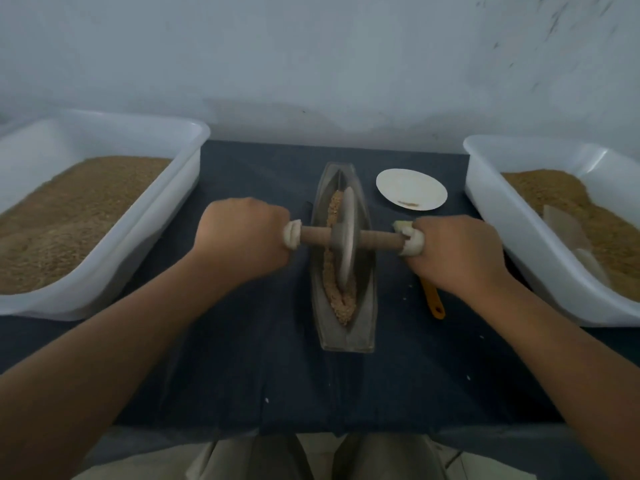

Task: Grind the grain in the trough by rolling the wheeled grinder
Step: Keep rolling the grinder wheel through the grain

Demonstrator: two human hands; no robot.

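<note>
A grey boat-shaped trough (pixel 367 327) lies lengthwise on the dark cloth in the middle of the table. Crushed tan grain (pixel 341 303) runs along its groove. The grinder's grey metal wheel (pixel 346 237) stands upright in the groove, about mid-length, on a wooden axle (pixel 315 234) that crosses the trough. My left hand (pixel 242 239) grips the axle's left end, my right hand (pixel 457 252) grips the right end. Pale finger coverings show at both grips.
A white tub (pixel 166 206) of brown grain sits on the left; a second white tub (pixel 502 202) of grain with a pale scoop inside sits on the right. A white plate (pixel 412 188) lies behind my right hand. An orange handle (pixel 433 299) lies right of the trough.
</note>
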